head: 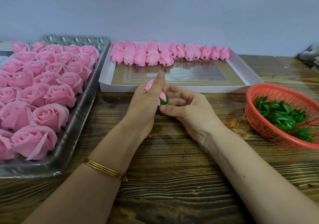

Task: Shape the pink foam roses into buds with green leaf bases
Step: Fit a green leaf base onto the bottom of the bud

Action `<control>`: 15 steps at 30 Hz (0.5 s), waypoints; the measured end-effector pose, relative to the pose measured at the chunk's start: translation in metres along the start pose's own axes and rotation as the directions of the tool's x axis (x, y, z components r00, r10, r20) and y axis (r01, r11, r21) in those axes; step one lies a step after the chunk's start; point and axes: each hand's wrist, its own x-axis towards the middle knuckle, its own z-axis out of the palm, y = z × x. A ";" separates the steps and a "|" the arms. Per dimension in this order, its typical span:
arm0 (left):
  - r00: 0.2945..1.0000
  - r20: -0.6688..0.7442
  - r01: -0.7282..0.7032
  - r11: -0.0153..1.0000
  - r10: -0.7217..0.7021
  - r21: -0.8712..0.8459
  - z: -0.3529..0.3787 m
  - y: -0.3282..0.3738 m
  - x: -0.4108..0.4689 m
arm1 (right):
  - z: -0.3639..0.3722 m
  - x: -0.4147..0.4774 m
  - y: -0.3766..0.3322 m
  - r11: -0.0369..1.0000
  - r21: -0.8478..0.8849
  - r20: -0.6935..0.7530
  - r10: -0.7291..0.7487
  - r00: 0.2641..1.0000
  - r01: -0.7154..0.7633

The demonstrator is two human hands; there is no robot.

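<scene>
You hold one pink foam rose (pixel 149 85) in your left hand (pixel 146 103). The fingers are curled round the petals and the thumb stands up along the side, so only a little pink shows. Your right hand (pixel 187 109) meets it from the right, and its fingertips pinch the green leaf base (pixel 164 101) at the bottom of the flower. Both hands are above the wooden table (pixel 172 180), just in front of the white box (pixel 172 88). I judge that you are now at the step of seating the leaf base on a rose that is already pressed into a bud. The next move probably needs a gentle push and a small turn of the base, while the left fingers keep the petals closed. Foam petals can crease or tear, so do not squeeze hard. After that the bud can go to the row of closed buds (pixel 151 56) at the far side of the box, where the near part of the floor is free. You must lift over the low front wall of the box. On your left the plastic tray (pixel 81 113) with open roses (pixel 50 115) is near your forearm. On your right the red basket (pixel 246 110) with loose leaves (pixel 279 117) stands well apart, and the table between has room for your arms.
</scene>
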 end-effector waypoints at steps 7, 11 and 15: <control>1.000 0.004 -0.011 1.000 0.011 0.004 -0.005 -0.005 0.006 | -0.004 0.002 -0.005 0.982 0.150 0.051 0.111 0.992 -0.118; 1.000 0.013 -0.021 1.000 0.021 -0.019 -0.006 -0.007 0.007 | -0.005 0.001 -0.007 0.978 0.156 0.067 0.132 0.989 -0.142; 0.999 0.012 -0.030 0.999 0.031 -0.024 -0.007 -0.009 0.008 | -0.005 0.000 -0.007 0.985 0.076 0.062 0.151 0.987 -0.155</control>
